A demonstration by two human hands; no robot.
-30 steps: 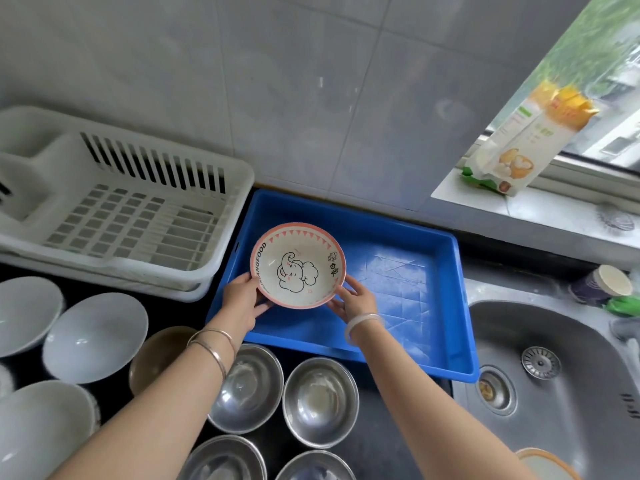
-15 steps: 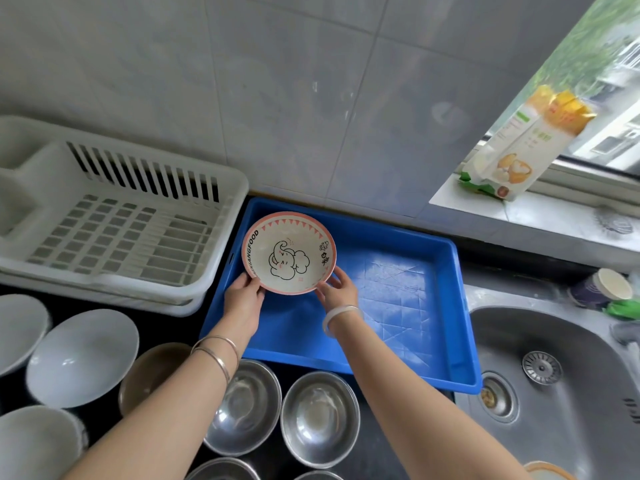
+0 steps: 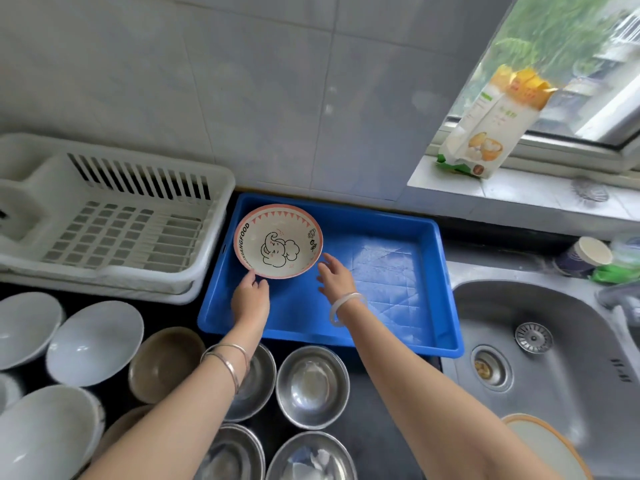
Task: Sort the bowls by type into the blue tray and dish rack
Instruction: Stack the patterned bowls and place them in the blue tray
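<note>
Bowl [image 3: 278,241] one sits in my tray [image 3: 398,327], left hand [image 3: 250,299] fingertips on rim, right hand [image 3: 336,279] open and empty; rack [image 3: 114,223] empty, rest unsorted.

The pink-rimmed bowl [image 3: 278,241] in the blue tray [image 3: 398,268] carries black capitals running along its inner left wall; the letters "ANGFOOD" can be read, while the start of the word is too curved and small to make out. On the opposite inner wall stand a few small black marks, unreadable. The white and yellow packet [image 3: 491,126] on the window sill bears green and dark printing that is too blurred to read
</note>
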